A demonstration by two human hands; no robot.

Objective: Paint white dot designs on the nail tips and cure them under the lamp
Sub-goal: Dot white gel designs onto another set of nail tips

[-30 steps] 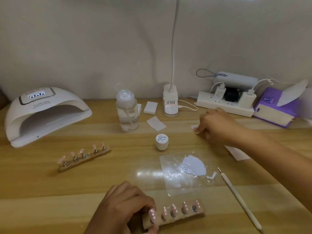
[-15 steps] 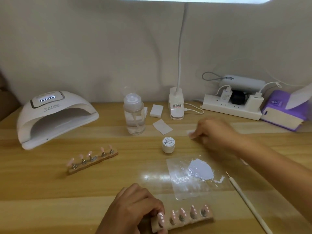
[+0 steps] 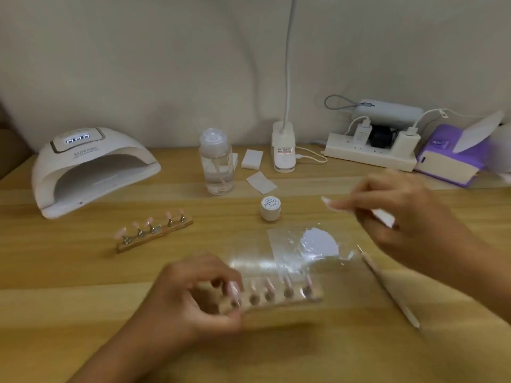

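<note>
My left hand (image 3: 193,297) grips the left end of a wooden holder (image 3: 279,298) carrying several pink nail tips, near the table's front edge; it is motion-blurred. My right hand (image 3: 401,217) hovers at the right above the table, fingers curled round a small white wipe (image 3: 385,217), one finger pointing left. A clear sheet with a white paint blob (image 3: 319,241) lies between my hands. The white gel pot (image 3: 270,207) stands behind it. A dotting tool (image 3: 387,283) lies to the right. The curing lamp (image 3: 94,167) sits at the back left, display lit.
A second wooden holder of pink tips (image 3: 154,230) lies in front of the lamp. A clear pump bottle (image 3: 217,161), white pads (image 3: 251,158), a desk lamp base (image 3: 283,150), a power strip (image 3: 367,154) and a purple box (image 3: 448,161) line the back.
My right hand has lifted off the table with the white wipe and come nearer. My left hand has moved the holder away from me, toward the clear sheet.
</note>
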